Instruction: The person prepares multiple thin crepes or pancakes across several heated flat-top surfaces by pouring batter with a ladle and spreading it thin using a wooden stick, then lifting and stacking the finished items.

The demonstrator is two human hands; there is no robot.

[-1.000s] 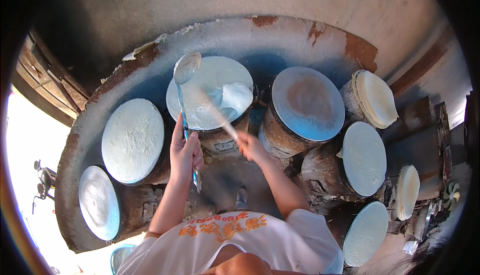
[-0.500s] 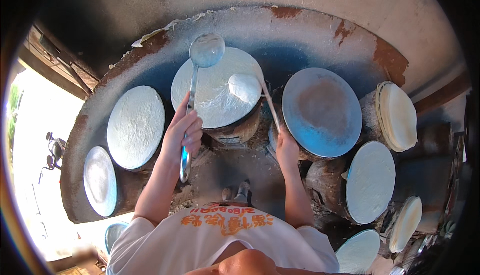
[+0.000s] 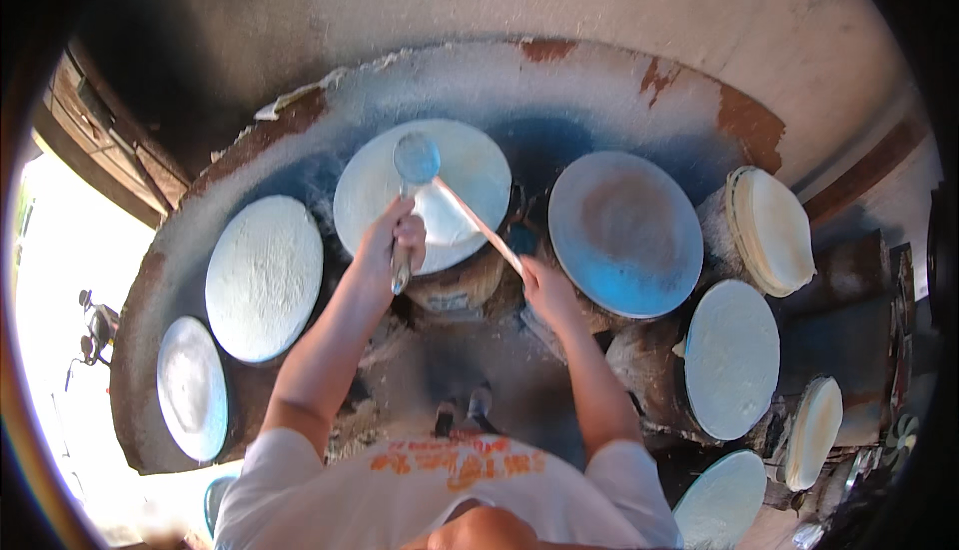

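Straight ahead is a round griddle (image 3: 479, 160) coated with white batter. My left hand (image 3: 393, 233) is closed round the handle of a metal ladle (image 3: 417, 157), whose round bowl hangs over the griddle. A pale wooden stick (image 3: 484, 228) is gripped in my right hand (image 3: 551, 295). Its far end reaches over the batter, close beside the ladle bowl. Whether the stick touches the batter is hard to tell, and the ladle and left hand cover part of the coated surface.
Several more griddles stand in an arc: batter-coated ones at left (image 3: 265, 278) and right (image 3: 734, 360), and a bare dark one (image 3: 627, 235). Stacks of thin flatbreads (image 3: 777, 235) lie farther right. A curved, rusty, batter-spattered panel (image 3: 639, 80) rises behind the griddles.
The stick's far end has swung from the griddle's right edge leftward over its middle. The batter lump no longer stands out. My left hand has moved forward and rightward with the ladle.
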